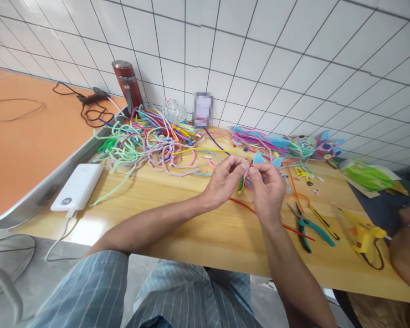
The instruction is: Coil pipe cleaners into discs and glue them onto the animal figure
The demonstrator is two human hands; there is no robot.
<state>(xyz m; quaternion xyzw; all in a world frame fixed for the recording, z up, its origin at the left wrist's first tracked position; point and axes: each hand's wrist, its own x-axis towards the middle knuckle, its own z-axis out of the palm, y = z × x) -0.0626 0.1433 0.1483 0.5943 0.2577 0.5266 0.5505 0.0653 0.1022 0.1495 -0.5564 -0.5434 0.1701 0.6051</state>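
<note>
Above the middle of the wooden table, my left hand (222, 183) and my right hand (269, 195) meet at the fingertips. Both pinch a short red pipe cleaner (250, 166), mostly covered by thumbs and fingers. A longer red pipe cleaner (243, 204) lies on the wood below, passing under my right forearm. Just behind my fingers are light blue fuzzy pieces (258, 158), partly hidden by the hands. To the right of my right hand lie teal-handled pliers (306, 226), jaws apart, and a yellow utility knife (324, 223).
Heaped pipe cleaners (133, 143) cover the table's back left, near a red thermos (127, 84). A white power bank (78, 187) with a cable lies left. At right are a yellow glue gun (365, 237) and another person's arm (408, 246). A phone (202, 110) leans on the tiled wall.
</note>
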